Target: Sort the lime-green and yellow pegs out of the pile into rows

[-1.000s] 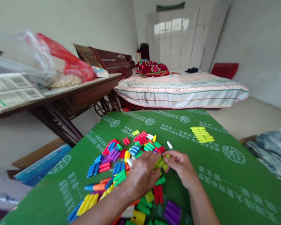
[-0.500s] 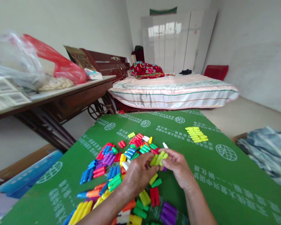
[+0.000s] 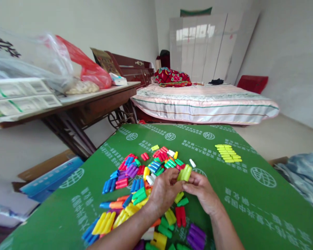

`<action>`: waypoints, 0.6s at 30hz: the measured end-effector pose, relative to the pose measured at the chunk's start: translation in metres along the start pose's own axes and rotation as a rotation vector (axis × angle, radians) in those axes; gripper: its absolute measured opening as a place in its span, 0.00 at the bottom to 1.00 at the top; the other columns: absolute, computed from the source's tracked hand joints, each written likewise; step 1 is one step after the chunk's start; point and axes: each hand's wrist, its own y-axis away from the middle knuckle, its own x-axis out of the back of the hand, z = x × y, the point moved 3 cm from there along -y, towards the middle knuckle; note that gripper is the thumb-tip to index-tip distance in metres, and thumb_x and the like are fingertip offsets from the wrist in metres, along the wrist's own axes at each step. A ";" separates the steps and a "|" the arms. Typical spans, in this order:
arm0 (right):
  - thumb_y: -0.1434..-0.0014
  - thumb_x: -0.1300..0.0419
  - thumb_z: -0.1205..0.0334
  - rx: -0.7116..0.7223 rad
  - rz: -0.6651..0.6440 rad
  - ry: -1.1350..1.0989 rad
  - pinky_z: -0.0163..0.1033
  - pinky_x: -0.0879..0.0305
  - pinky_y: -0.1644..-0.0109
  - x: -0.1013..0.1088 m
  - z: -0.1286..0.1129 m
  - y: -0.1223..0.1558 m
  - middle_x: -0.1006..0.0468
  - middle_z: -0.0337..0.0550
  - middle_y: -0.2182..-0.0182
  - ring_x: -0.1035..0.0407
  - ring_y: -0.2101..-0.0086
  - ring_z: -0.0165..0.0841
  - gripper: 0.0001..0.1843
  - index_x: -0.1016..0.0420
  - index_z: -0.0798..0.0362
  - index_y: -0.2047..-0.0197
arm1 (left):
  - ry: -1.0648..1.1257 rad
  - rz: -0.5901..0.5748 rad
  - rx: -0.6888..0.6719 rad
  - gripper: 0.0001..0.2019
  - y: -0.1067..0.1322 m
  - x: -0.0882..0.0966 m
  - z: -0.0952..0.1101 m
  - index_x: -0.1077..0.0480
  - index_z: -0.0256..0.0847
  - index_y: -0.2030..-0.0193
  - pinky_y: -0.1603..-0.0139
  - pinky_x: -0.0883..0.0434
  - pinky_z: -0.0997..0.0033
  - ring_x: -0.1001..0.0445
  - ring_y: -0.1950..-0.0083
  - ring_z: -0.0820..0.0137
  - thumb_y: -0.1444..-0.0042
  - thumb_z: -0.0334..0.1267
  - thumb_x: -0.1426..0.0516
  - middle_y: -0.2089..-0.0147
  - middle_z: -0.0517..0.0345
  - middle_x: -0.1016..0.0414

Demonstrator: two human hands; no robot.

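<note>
My left hand (image 3: 165,191) and my right hand (image 3: 201,191) meet over a green printed board (image 3: 250,205). Both pinch a small cluster of yellow-green plastic tube pieces (image 3: 184,173), held upright just above the board. A pile of mixed coloured tube pieces (image 3: 143,180), red, blue, purple, green, yellow and orange, spreads to the left and below my hands. A neat stack of yellow-green pieces (image 3: 228,153) lies apart at the far right of the board. One white piece (image 3: 192,162) lies alone beyond my fingers.
A dark wooden table (image 3: 94,104) with plastic bags (image 3: 67,66) and white trays stands at the left. A bed (image 3: 206,102) with striped bedding lies behind the board. Blue cloth (image 3: 302,173) is at the right edge; cardboard and a blue box (image 3: 52,177) lie on the floor at the left.
The yellow-green cluster has been lifted off the pile and turned more upright between both hands. The view has shifted slightly.
</note>
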 end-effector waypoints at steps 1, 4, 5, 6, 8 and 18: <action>0.54 0.31 0.53 -0.001 0.007 0.014 0.42 0.33 0.57 -0.002 0.000 0.000 0.20 0.42 0.67 0.27 0.65 0.37 0.20 0.24 0.52 0.57 | -0.034 -0.002 -0.007 0.08 0.002 0.002 0.001 0.32 0.39 0.62 0.62 0.28 0.68 0.24 0.62 0.67 0.51 0.34 0.44 0.64 0.56 0.23; 0.53 0.32 0.53 -0.008 0.033 0.060 0.43 0.34 0.57 -0.005 -0.001 0.000 0.20 0.42 0.67 0.27 0.65 0.38 0.18 0.23 0.52 0.60 | -0.171 -0.014 -0.035 0.10 0.008 0.006 0.003 0.32 0.40 0.60 0.63 0.28 0.70 0.24 0.62 0.67 0.50 0.33 0.45 0.64 0.57 0.23; 0.53 0.31 0.54 -0.009 0.036 0.071 0.42 0.34 0.57 -0.006 -0.002 0.001 0.20 0.42 0.66 0.27 0.65 0.37 0.17 0.23 0.52 0.60 | -0.216 -0.017 -0.050 0.11 0.010 0.008 0.004 0.32 0.41 0.58 0.62 0.28 0.70 0.24 0.62 0.67 0.50 0.33 0.46 0.64 0.57 0.23; 0.53 0.31 0.55 -0.009 0.034 0.079 0.42 0.34 0.56 -0.007 -0.003 0.001 0.20 0.41 0.65 0.27 0.64 0.37 0.16 0.23 0.52 0.61 | -0.258 -0.026 -0.068 0.11 0.011 0.010 0.004 0.32 0.41 0.58 0.62 0.28 0.70 0.24 0.62 0.68 0.50 0.33 0.46 0.64 0.58 0.23; 0.53 0.31 0.56 -0.016 0.025 0.090 0.41 0.35 0.56 -0.010 -0.004 0.002 0.20 0.41 0.64 0.27 0.63 0.36 0.16 0.23 0.51 0.61 | -0.326 -0.053 -0.105 0.11 0.014 0.013 0.005 0.32 0.42 0.58 0.61 0.29 0.71 0.24 0.62 0.68 0.49 0.32 0.46 0.65 0.58 0.23; 0.56 0.30 0.53 -0.095 0.156 0.226 0.35 0.36 0.67 -0.021 -0.005 -0.008 0.21 0.40 0.72 0.30 0.72 0.31 0.18 0.23 0.55 0.64 | -0.434 -0.197 -0.200 0.13 0.022 0.040 0.016 0.30 0.42 0.55 0.60 0.29 0.73 0.25 0.63 0.70 0.48 0.36 0.46 0.61 0.57 0.22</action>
